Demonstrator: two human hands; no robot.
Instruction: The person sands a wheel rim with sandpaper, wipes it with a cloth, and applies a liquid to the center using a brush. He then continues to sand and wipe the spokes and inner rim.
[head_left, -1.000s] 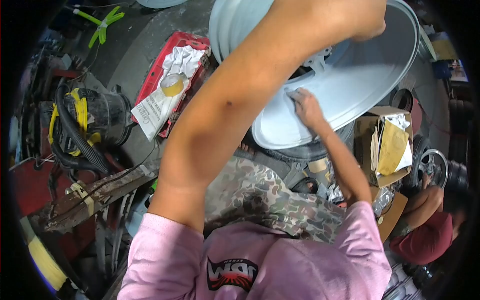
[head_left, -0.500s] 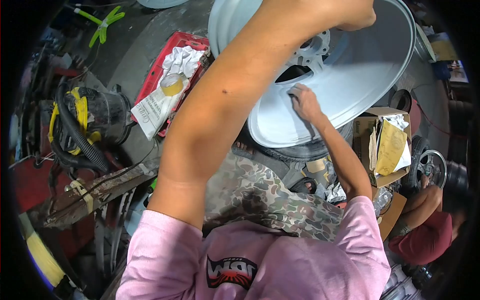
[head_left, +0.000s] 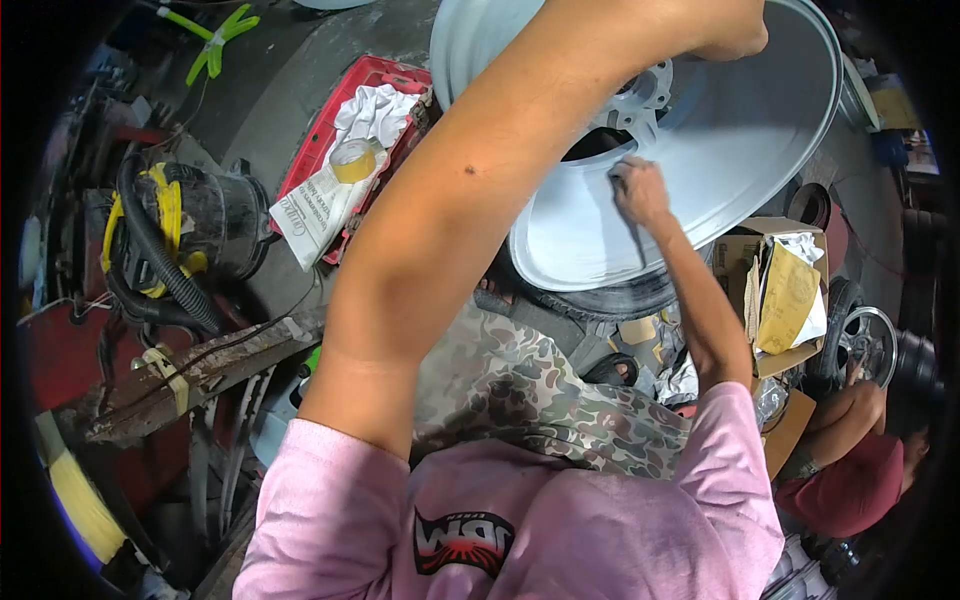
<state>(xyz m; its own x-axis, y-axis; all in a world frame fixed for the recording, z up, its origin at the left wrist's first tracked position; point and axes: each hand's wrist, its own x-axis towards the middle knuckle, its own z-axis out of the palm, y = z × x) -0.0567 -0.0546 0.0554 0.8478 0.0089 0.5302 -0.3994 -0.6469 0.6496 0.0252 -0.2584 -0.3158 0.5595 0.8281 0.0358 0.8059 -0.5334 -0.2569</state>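
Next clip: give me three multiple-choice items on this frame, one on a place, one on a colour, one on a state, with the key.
1. Where does the tape roll lie?
A. in the red tray
B. on the wheel
C. in the cardboard box

2. What colour is the wheel?
A. black
B. pale grey
C. red

3. What is the right hand doing?
A. hanging free
B. holding the tape roll
C. pressing on the wheel

Key: 1 A, the roll rests on papers in the tray. 2 B, the whole wheel face is pale grey. 3 C, its fingers lie flat on the wheel beside the hub opening.
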